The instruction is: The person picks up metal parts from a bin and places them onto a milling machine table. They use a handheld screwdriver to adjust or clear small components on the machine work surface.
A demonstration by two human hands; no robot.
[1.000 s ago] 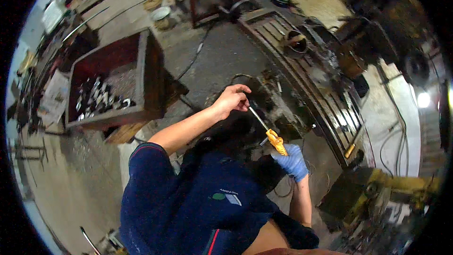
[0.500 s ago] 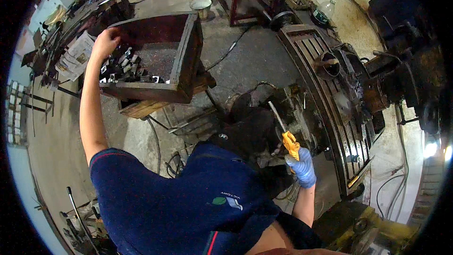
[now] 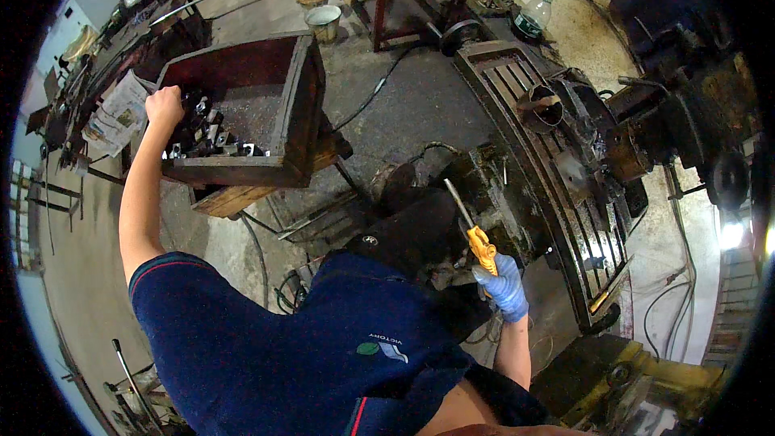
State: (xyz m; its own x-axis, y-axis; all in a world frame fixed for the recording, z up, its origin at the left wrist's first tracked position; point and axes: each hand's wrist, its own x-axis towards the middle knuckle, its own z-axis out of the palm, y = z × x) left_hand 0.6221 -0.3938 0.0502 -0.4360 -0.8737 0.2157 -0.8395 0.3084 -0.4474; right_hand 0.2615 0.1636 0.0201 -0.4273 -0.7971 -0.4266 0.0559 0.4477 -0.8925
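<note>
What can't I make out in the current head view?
In the head view:
Left hand: fingertips hidden behind its knuckles, so any grip is unclear.
Yellow tool: most of its handle, covered by the gloved right hand.
Metal parts: too small and dark to count.
Box: left wall, partly hidden by the left forearm.

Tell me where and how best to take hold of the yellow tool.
Likely by the yellow tool's handle, from the person's side, where the gloved right hand holds it: the handle is thicker, while its slim metal tube points away.
</note>
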